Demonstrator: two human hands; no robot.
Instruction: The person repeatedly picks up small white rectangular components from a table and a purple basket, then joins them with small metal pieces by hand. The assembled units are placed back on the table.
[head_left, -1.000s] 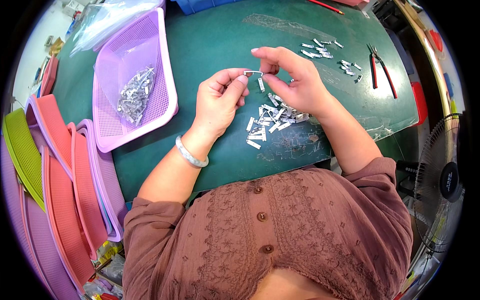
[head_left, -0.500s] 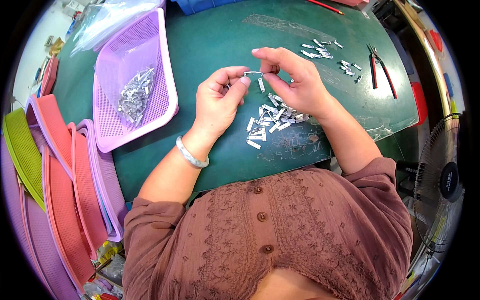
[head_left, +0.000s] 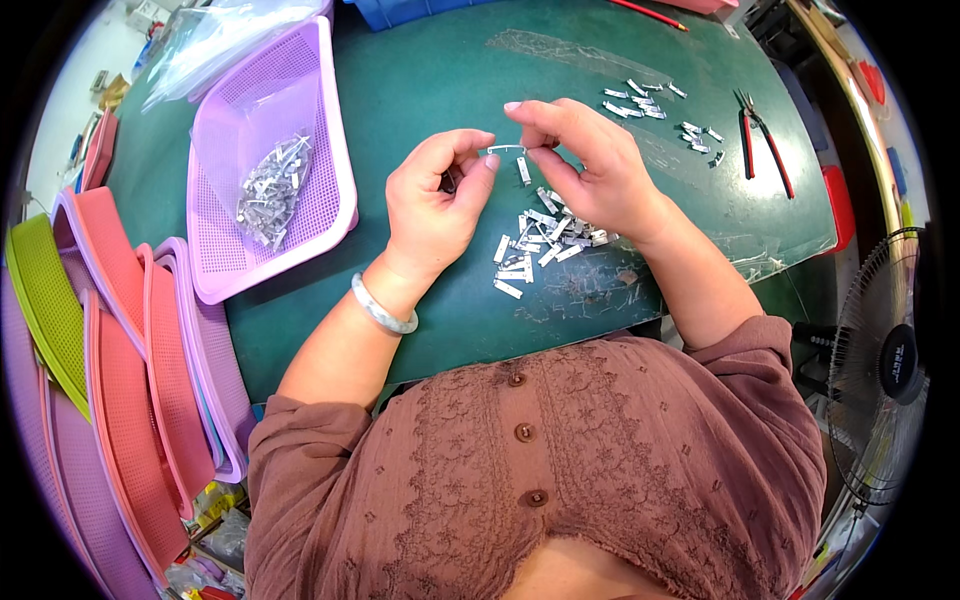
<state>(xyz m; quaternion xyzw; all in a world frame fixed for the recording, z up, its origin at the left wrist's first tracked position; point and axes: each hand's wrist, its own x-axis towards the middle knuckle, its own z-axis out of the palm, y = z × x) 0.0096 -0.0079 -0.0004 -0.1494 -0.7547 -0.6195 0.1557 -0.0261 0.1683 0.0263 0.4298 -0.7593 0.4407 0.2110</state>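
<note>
A small silvery metal clip (head_left: 507,148) is held up level between my two hands. The thumb and forefinger of my left hand (head_left: 436,198) close around its left end, and the other fingers are curled in, with something dark and unclear in the palm. My right hand (head_left: 598,172) pinches the clip's right end between thumb and fingertip, its forefinger arched above. Below my right hand lies a loose pile of similar metal clips (head_left: 545,240), partly covered by that hand. One single clip (head_left: 523,171) lies just under the held one.
A purple perforated basket (head_left: 345,190) at the left holds a clear bag of metal clips (head_left: 272,192). Two small clip groups (head_left: 640,100) and red-handled pliers (head_left: 765,145) lie at the far right of the green table (head_left: 420,70). Stacked baskets (head_left: 120,400) stand left; a fan (head_left: 880,365) right.
My left thumb and forefinger have shifted very slightly left and up, with a little more gap at the clip's left end. The right hand and the pile look the same.
</note>
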